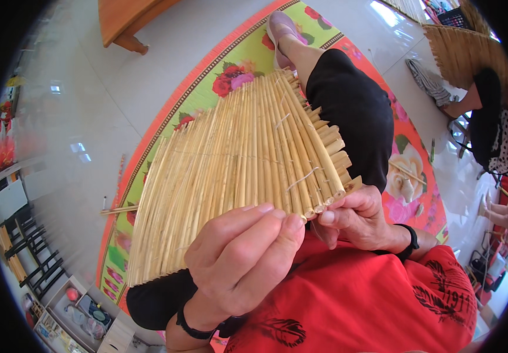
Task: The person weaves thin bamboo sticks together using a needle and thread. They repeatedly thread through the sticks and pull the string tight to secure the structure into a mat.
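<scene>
Both hands are working at the near edge of a fan-shaped mat of pale yellow reed stalks (pixel 236 170), which is lying across the person's lap and spreading away over the black-trousered legs (pixel 348 106). Curling its fingers together, the left hand (pixel 245 259) is pinching the stalk ends at the mat's lower right corner, thumb and fingertips closed against the reeds. Right beside it, the right hand (pixel 357 220) is gripping the same corner from the other side, its fingers folded around the cut ends of the outermost stalks, so the two hands are almost touching. Each wrist is wearing a black band. Thin pale binding threads are crossing the stalks near the right edge of the mat.

Under the legs, a woven floor mat with an orange border and a red flower print (pixel 224 76) is lying on a glossy white tiled floor (pixel 89 117). A few loose stalks (pixel 118 209) are resting at the floor mat's left edge. At upper right, another person in a dotted top (pixel 501 135) is sitting beside a second reed panel (pixel 460 53).
</scene>
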Demonstrator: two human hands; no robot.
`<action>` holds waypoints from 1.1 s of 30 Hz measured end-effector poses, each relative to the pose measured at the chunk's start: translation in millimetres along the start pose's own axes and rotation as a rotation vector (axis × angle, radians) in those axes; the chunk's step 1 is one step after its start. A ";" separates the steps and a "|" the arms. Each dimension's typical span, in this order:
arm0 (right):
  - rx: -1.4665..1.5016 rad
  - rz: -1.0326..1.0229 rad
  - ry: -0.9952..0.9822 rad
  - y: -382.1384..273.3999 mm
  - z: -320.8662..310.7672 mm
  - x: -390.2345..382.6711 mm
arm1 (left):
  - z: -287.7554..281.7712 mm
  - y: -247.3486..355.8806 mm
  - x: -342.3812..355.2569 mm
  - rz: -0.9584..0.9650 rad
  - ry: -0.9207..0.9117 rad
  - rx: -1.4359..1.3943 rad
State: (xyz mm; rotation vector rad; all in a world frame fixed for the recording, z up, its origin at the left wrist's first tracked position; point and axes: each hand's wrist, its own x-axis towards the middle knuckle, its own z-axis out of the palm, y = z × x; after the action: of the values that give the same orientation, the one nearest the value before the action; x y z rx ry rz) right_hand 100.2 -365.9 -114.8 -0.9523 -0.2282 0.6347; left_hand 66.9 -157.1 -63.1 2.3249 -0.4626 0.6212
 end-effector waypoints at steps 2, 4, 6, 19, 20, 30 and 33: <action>0.025 0.009 0.018 0.0 1.9 1.0 | 0.6 0.6 -0.5 -0.002 -0.003 0.008; 0.043 0.007 0.029 1.4 2.8 0.5 | -0.7 0.2 -1.6 -0.003 -0.014 0.013; 0.036 0.017 0.030 1.0 2.8 0.5 | -0.5 0.0 -2.0 -0.002 -0.014 0.007; -0.039 0.073 0.023 -14.9 3.5 5.6 | -5.7 0.9 -1.3 -0.024 -0.076 -0.017; -0.029 0.089 0.018 -15.1 3.0 6.2 | -6.0 1.3 -0.4 -0.027 -0.080 -0.023; 0.122 0.292 0.011 -25.1 5.4 14.6 | -11.0 5.4 3.4 -0.095 -0.150 -0.074; 0.147 0.331 0.017 -27.6 6.8 16.0 | -7.3 2.5 1.7 -0.061 -0.109 -0.045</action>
State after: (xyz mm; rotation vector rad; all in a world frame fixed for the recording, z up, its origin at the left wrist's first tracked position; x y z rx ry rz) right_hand 121.1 -363.2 -89.9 -0.8595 -0.0064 0.9342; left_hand 64.8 -154.2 -56.1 2.3289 -0.4490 0.4521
